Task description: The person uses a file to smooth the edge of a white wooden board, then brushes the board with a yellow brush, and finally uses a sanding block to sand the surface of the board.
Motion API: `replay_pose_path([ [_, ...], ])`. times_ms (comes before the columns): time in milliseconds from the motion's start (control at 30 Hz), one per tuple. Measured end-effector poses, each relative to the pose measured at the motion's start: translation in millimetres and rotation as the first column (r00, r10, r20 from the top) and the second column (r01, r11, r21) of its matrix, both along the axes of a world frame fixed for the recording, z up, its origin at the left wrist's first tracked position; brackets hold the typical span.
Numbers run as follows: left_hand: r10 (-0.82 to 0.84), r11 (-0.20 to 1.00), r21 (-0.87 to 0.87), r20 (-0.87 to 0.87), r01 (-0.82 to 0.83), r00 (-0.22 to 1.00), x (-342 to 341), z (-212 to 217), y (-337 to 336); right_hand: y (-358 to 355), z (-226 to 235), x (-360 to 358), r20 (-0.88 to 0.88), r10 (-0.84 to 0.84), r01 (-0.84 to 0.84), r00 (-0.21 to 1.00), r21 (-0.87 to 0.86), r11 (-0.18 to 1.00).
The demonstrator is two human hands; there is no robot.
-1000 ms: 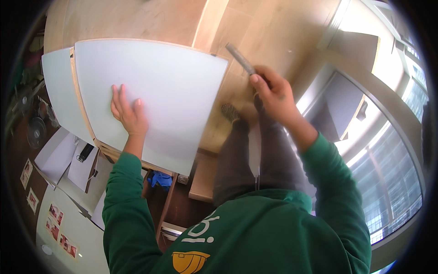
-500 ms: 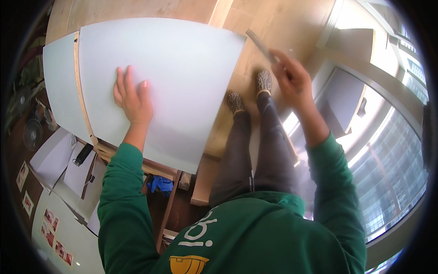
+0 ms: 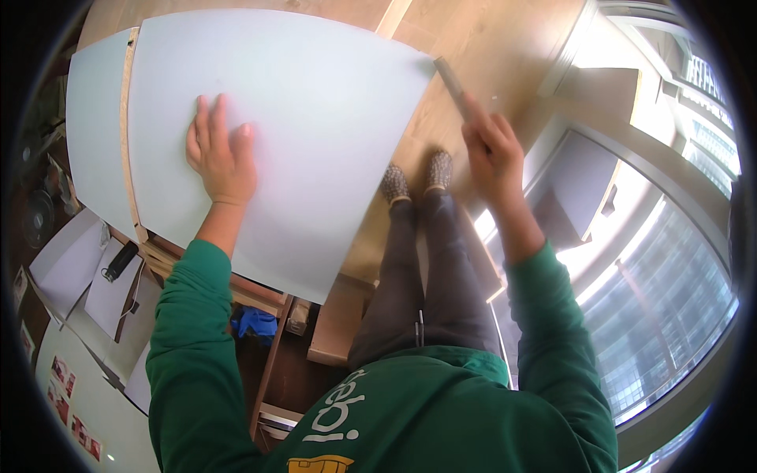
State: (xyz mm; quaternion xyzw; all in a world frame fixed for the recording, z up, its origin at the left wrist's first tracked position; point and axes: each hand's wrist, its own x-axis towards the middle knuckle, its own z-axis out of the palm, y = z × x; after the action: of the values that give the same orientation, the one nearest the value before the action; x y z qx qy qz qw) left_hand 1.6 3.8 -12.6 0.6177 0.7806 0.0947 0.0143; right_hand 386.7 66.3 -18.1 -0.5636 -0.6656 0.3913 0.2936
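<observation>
At the far left I see some white sheets lying low beside me, and a small black cylinder-shaped object rests on one of them. Just to the right of them stands a narrower white panel, and a strip of raw wooden edge separates it from the big white board, which fills the middle of my view. My left hand lies flat on this big board, palm down, the fingers stretched out and a little apart, gripping nothing, only pressing on the surface. Under the near edge of the board I can see something blue among wooden parts in the shadow. More to the right, below the board's right edge, my two feet in grey patterned slippers stand on the light wooden floor. My right hand is closed around a thin greyish tool, held at the upper right corner of the big board; its tip is at the corner, but I cannot tell if it really touches. At the far right there is a large window with bright light.
</observation>
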Motion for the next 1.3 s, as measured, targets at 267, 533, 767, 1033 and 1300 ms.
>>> replay_pose_path([
  [267, 0.009, 1.000, -0.006, 0.008, -0.009, 1.000, 2, 1, 1, 2, -5, -5, 0.016, 0.022, -0.023, 1.000, 0.090, 0.996],
  [533, -0.001, 1.000, -0.004, -0.002, 0.001, 1.000, 0, -1, 0, 22, 9, -15, 0.037, 0.042, -0.046, 0.998, 0.136, 0.990],
  [767, -0.001, 1.000, -0.003, 0.021, 0.001, 1.000, 0, -2, 1, 29, 10, -19, 0.021, 0.053, -0.055, 0.998, 0.099, 0.994],
  [1033, 0.006, 1.000, -0.003, 0.005, -0.006, 1.000, -3, -3, -3, 4, 10, -10, 0.057, 0.038, -0.043, 0.998, 0.084, 0.996],
  [1300, -0.018, 1.000, 0.003, -0.016, 0.018, 1.000, 0, -2, 0, 54, 7, -31, 0.067, 0.003, -0.015, 0.998, 0.180, 0.984],
])
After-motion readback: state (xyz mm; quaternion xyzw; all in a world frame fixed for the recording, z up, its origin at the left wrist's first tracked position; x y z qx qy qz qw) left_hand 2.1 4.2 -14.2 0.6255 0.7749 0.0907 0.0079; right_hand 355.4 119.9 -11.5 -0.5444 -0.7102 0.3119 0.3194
